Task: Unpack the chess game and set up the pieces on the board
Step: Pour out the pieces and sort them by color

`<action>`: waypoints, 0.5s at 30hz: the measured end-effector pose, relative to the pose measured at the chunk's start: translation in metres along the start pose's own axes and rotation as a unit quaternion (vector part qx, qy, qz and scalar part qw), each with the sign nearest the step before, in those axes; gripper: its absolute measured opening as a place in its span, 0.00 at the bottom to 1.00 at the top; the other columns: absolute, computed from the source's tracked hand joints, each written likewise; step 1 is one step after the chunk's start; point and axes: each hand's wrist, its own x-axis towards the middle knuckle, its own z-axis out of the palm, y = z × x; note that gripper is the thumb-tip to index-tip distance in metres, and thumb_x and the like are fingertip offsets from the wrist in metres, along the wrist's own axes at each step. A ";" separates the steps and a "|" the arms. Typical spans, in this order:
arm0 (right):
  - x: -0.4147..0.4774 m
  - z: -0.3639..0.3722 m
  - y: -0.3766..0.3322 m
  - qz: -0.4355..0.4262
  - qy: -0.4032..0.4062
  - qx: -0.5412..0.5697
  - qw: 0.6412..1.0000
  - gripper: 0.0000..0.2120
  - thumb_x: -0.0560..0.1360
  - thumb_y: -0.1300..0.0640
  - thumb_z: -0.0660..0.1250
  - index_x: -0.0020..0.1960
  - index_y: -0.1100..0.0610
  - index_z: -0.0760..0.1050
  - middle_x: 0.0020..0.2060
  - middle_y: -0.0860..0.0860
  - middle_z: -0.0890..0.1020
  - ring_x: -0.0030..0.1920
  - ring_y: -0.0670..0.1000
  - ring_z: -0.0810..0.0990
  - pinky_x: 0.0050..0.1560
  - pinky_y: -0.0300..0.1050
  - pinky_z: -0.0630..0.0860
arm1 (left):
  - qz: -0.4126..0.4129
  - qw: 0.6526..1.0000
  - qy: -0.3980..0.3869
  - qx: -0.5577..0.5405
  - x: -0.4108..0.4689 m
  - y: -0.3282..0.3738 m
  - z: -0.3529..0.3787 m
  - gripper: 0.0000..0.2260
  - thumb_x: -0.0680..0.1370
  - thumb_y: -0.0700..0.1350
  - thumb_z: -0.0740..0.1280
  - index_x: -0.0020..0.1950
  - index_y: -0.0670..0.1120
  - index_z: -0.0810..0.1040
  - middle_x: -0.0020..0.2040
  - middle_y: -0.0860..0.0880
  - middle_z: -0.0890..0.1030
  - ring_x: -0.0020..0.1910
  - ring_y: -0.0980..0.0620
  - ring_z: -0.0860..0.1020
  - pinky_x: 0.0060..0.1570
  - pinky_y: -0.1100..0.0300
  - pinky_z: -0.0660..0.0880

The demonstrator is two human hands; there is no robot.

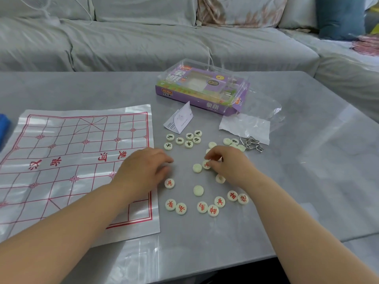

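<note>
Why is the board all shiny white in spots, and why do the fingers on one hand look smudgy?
Head view: room light glares off the glossy plastic board, washing out some red lines; the left hand is smeared at its fingertips by motion blur, while the right hand pinching a red-marked piece looks sharper; the wide lens curves the table edge.

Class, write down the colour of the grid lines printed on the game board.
Red, on the silvery board, shown best in the head view.
</note>
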 end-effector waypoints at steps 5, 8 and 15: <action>-0.007 -0.007 0.011 0.008 0.001 0.022 1.000 0.09 0.75 0.59 0.63 0.53 0.53 0.78 0.41 0.44 0.74 0.35 0.40 0.68 0.40 0.37 0.65 | 0.052 0.995 -0.086 -0.007 0.019 0.037 0.014 0.15 0.78 0.51 0.58 0.65 0.52 0.71 0.63 0.55 0.72 0.61 0.55 0.68 0.57 0.63 0.62; -0.019 -0.008 0.015 -0.006 -0.016 0.025 1.000 0.09 0.74 0.58 0.64 0.51 0.50 0.79 0.36 0.38 0.73 0.32 0.38 0.68 0.34 0.28 0.63 | 0.051 0.994 -0.095 -0.002 0.022 0.042 0.021 0.16 0.78 0.51 0.58 0.65 0.53 0.70 0.62 0.54 0.72 0.61 0.54 0.68 0.55 0.64 0.61; -0.037 0.007 0.007 -0.026 -0.019 -0.044 0.999 0.09 0.75 0.56 0.62 0.53 0.50 0.76 0.45 0.45 0.78 0.43 0.42 0.71 0.39 0.36 0.64 | 0.055 0.993 -0.102 -0.026 0.014 0.045 0.017 0.13 0.77 0.54 0.60 0.59 0.53 0.76 0.57 0.55 0.75 0.57 0.55 0.69 0.52 0.63 0.59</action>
